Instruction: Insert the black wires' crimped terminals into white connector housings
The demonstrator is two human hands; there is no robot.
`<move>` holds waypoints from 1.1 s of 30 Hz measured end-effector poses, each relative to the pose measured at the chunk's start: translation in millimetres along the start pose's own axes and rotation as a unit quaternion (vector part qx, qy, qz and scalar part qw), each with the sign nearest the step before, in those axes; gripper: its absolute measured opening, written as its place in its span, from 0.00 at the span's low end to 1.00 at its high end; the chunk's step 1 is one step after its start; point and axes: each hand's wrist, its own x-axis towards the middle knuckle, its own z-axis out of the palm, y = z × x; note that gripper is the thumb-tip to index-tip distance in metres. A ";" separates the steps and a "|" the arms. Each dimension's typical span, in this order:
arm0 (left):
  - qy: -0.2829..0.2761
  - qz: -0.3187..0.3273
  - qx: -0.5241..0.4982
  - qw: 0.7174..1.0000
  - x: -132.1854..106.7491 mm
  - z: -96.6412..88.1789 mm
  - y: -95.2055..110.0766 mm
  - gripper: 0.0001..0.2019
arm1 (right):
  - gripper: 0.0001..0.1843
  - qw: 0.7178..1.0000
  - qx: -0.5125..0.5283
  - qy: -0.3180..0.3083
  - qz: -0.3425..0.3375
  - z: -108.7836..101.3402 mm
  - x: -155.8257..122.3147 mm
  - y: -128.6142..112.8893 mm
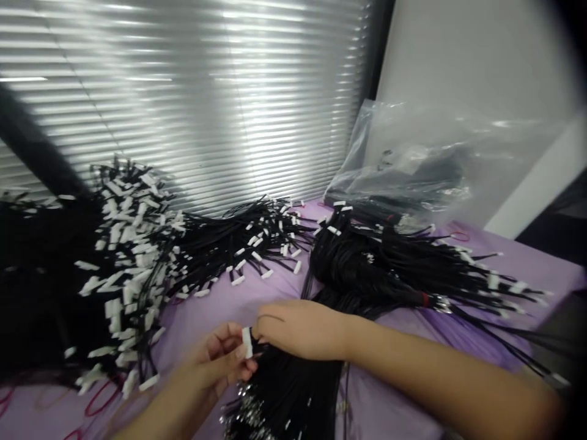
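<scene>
Pinching a white connector (247, 343) with left hand (221, 357) fingers, right hand (296, 330) closure impossible to tell, possibly risking snags by tugging against crowded black cables (298, 388).

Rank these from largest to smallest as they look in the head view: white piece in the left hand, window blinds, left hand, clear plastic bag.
1. Window blinds
2. Clear plastic bag
3. Left hand
4. White piece
</scene>
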 end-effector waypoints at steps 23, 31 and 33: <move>-0.106 -0.047 -0.111 0.987 18.5 -10.8 -11.9 0.15 | 0.13 0.987 0.112 0.115 0.024 17.9 0.3 0.4; -0.138 0.018 0.009 0.990 9.3 -18.1 -21.0 0.08 | 0.11 0.996 0.060 0.063 0.028 12.9 -3.6 -15.3; -0.132 0.038 0.037 0.990 8.1 -19.2 -23.0 0.07 | 0.12 0.994 0.074 0.027 0.073 8.9 -5.0 -20.7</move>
